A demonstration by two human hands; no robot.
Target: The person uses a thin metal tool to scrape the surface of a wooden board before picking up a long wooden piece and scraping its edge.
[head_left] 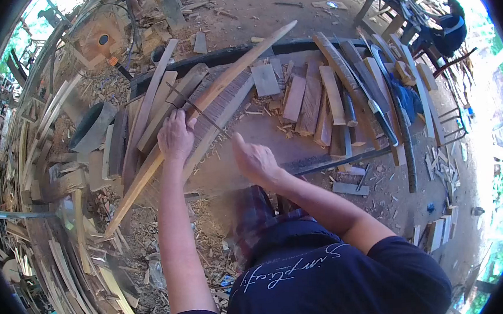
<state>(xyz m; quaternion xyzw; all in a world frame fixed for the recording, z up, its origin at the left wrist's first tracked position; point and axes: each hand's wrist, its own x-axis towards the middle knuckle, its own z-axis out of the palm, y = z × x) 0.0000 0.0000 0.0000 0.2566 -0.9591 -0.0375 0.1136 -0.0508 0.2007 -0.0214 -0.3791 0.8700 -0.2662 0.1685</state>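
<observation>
A long, tapered strip of wood (239,65) lies diagonally over a thick, rough-faced timber (216,110). Gripping the strip at about its middle, my left hand (177,134) has its fingers bent over the wood. A thin, dark, straight blade-like tool (192,105) crosses the strip just beyond those fingers. My right hand (257,161) is closed at the tool's near end, thumb pointing along it; the handle is hidden in the fist.
Several wood blocks (308,97) lie on the bench (217,171) to the right, beside a long-bladed saw (380,116). A dark bucket (93,128) stands left. Stacked wood strips (68,286) line the left side. A person (451,29) sits at the far right.
</observation>
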